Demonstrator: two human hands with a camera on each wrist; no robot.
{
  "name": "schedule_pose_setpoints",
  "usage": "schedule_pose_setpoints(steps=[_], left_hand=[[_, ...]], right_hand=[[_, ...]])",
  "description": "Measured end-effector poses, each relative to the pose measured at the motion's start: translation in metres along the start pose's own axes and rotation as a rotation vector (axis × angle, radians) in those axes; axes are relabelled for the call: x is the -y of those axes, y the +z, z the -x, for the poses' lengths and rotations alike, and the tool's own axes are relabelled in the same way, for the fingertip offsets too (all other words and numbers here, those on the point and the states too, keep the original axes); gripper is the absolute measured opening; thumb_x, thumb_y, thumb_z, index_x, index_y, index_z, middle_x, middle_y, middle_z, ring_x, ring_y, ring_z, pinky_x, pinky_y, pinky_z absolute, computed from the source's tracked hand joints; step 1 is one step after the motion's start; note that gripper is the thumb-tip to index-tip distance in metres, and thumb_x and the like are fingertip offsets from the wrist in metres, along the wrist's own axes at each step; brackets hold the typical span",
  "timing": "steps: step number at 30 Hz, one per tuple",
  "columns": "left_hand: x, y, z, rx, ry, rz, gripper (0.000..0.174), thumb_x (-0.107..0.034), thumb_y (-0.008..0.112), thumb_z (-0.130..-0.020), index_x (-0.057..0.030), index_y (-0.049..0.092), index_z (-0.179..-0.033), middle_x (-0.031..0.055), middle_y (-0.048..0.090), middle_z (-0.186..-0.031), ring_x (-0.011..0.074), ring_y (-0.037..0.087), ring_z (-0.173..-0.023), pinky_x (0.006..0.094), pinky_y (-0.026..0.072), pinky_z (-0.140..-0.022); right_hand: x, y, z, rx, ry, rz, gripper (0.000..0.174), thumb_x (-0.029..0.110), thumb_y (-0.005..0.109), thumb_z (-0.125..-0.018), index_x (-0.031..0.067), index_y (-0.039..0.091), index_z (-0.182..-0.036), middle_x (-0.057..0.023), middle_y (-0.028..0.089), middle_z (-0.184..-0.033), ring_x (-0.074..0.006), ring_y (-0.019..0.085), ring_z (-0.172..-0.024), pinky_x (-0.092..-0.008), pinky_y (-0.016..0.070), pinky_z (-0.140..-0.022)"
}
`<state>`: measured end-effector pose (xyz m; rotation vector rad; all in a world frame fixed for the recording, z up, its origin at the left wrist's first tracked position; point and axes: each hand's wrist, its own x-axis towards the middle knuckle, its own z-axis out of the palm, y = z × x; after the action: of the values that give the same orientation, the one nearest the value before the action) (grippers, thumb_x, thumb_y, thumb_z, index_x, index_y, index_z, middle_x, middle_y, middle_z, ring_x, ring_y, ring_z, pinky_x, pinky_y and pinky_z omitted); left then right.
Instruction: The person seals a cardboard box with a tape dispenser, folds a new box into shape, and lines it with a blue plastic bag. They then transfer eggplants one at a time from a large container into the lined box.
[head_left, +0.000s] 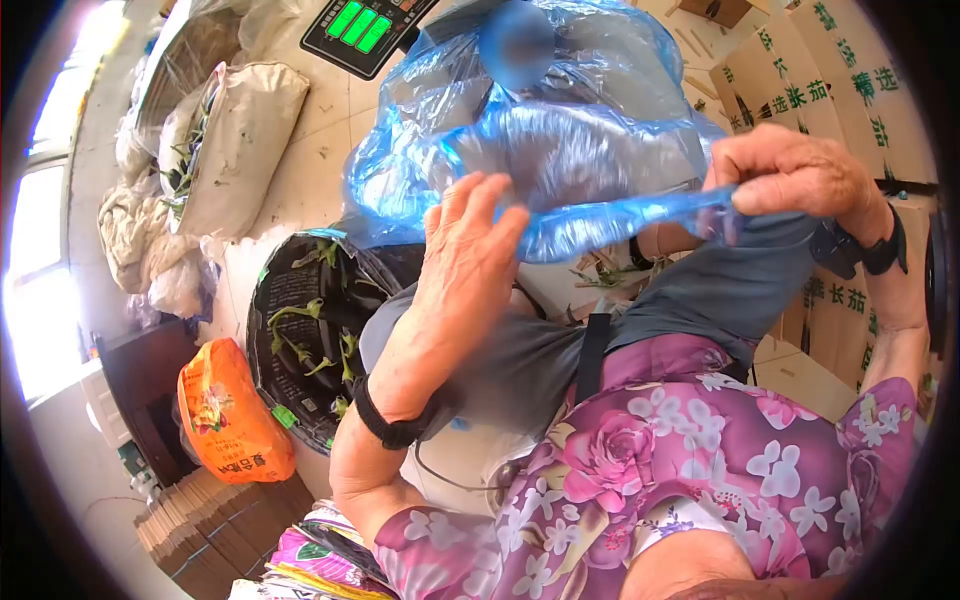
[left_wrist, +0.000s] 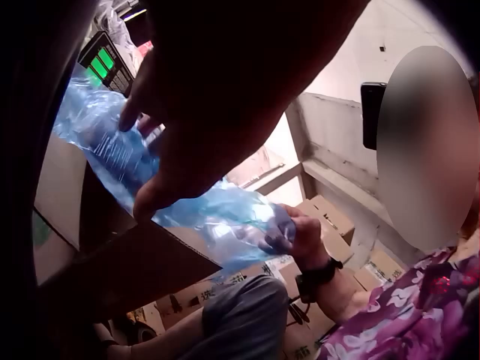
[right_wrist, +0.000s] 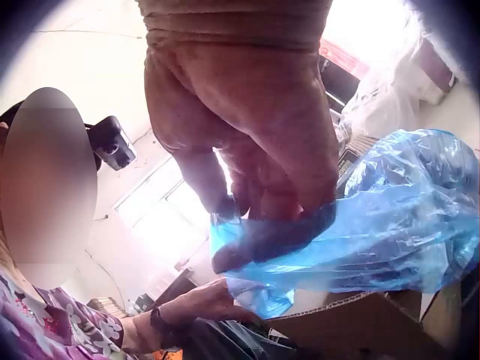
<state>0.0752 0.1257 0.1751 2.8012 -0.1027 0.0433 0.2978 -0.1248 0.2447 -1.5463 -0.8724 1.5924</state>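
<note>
A blue plastic bag (head_left: 600, 130), thin and crinkled, is spread over a cardboard box (left_wrist: 142, 270) in front of the person. The right hand (head_left: 795, 175) pinches the bag's near edge, pulling a strip of it taut; in the right wrist view, fingers show through the film. At the other end of that strip, the left hand (head_left: 455, 260) has its fingers apart and fairly straight, touching the plastic. In the left wrist view this hand is dark against the bag, thumb and fingers spread over it. Most of the box is hidden under the plastic.
A scale display (head_left: 358, 25) with green digits stands behind the bag. At left are a dark sack (head_left: 270, 350) of eggplants, an orange bag (head_left: 235, 415), a pale sack (head_left: 240, 140) and flattened cardboard (head_left: 210, 530). Printed cartons (head_left: 830, 80) stand at right.
</note>
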Motion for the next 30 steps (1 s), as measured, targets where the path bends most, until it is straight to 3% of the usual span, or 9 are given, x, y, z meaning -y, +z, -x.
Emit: schedule_pose_setpoints(steps=[5,7,10,14,17,19,22,26,30], left_hand=[[-0.010,-0.002,0.014,0.028,-0.027,0.136,0.028,0.006,0.061,-0.067,-0.0026,0.056,-0.093,0.0149,0.056,-0.097,0.0362,0.053,-0.100,0.0455,0.0423,-0.085],[-0.023,0.008,0.025,0.111,-0.062,0.255,0.021,0.000,0.061,-0.069,-0.0054,0.056,-0.088,0.0139,0.057,-0.095,0.0336,0.053,-0.096,0.0431,0.0415,-0.082],[-0.043,0.052,0.036,-0.101,0.019,0.117,0.023,0.000,0.061,-0.068,-0.0048,0.057,-0.090,0.0115,0.056,-0.099,0.0325,0.054,-0.099,0.0444,0.0418,-0.083],[-0.070,0.075,0.045,-0.491,0.019,0.080,0.028,-0.002,0.064,-0.065,-0.0019,0.061,-0.092,0.0111,0.060,-0.103,0.0331,0.057,-0.104,0.0436,0.0437,-0.086],[-0.082,0.079,0.055,-0.552,0.005,0.215,0.026,-0.002,0.065,-0.065,-0.0016,0.062,-0.091,0.0104,0.060,-0.100,0.0324,0.060,-0.100,0.0437,0.0448,-0.085],[-0.078,0.094,0.058,-0.476,-0.016,0.282,0.027,-0.003,0.066,-0.068,-0.0019,0.063,-0.095,0.0117,0.061,-0.102,0.0318,0.058,-0.102,0.0436,0.0439,-0.084],[-0.060,0.138,0.055,0.214,-0.199,-0.054,0.039,-0.009,0.069,-0.074,-0.0049,0.060,-0.112,0.0135,0.060,-0.107,0.0324,0.053,-0.104,0.0446,0.0408,-0.079],[-0.060,0.142,0.062,0.022,-0.161,0.031,0.036,-0.013,0.068,-0.080,-0.0049,0.059,-0.115,0.0137,0.060,-0.107,0.0329,0.055,-0.101,0.0443,0.0425,-0.079],[-0.058,0.056,0.076,-0.067,-0.208,0.526,0.034,-0.013,0.069,-0.084,-0.0011,0.059,-0.115,0.0191,0.065,-0.099,0.0376,0.062,-0.091,0.0434,0.0500,-0.078]], right_hand=[[-0.042,0.003,0.007,0.102,-0.009,0.320,0.021,0.015,0.057,-0.085,-0.0017,0.065,-0.094,-0.0114,0.072,-0.092,-0.0222,0.066,-0.076,-0.0328,0.0492,-0.071],[-0.071,0.012,0.003,0.061,0.077,0.529,0.019,0.018,0.057,-0.083,-0.0005,0.058,-0.085,-0.0172,0.067,-0.079,-0.0324,0.062,-0.072,-0.0390,0.0478,-0.065],[-0.140,0.032,-0.019,0.076,0.087,0.845,0.021,0.019,0.054,-0.078,-0.0004,0.058,-0.083,-0.0244,0.062,-0.074,-0.0472,0.060,-0.075,-0.0511,0.0482,-0.067],[-0.174,0.070,-0.043,-0.033,0.090,1.069,0.019,0.017,0.057,-0.075,0.0026,0.058,-0.087,-0.0185,0.062,-0.072,-0.0400,0.063,-0.071,-0.0477,0.0486,-0.066],[-0.173,0.075,-0.048,-0.086,0.031,1.159,0.022,0.018,0.060,-0.075,0.0024,0.059,-0.090,-0.0154,0.063,-0.077,-0.0354,0.065,-0.071,-0.0445,0.0484,-0.068],[-0.168,0.074,-0.049,-0.148,0.116,1.210,0.022,0.017,0.060,-0.075,0.0031,0.060,-0.091,-0.0141,0.064,-0.082,-0.0327,0.065,-0.077,-0.0430,0.0469,-0.072],[-0.201,0.078,-0.055,-0.275,-0.037,1.517,0.021,0.019,0.061,-0.077,0.0046,0.061,-0.092,-0.0119,0.064,-0.085,-0.0287,0.064,-0.083,-0.0406,0.0440,-0.075],[-0.199,0.084,-0.047,-0.255,-0.027,1.466,0.024,0.023,0.065,-0.078,0.0056,0.062,-0.094,-0.0094,0.064,-0.086,-0.0258,0.062,-0.087,-0.0394,0.0419,-0.077],[-0.159,0.081,-0.006,-0.271,-0.079,1.394,0.022,0.022,0.066,-0.079,0.0054,0.062,-0.093,-0.0093,0.063,-0.083,-0.0280,0.061,-0.081,-0.0408,0.0442,-0.075]])
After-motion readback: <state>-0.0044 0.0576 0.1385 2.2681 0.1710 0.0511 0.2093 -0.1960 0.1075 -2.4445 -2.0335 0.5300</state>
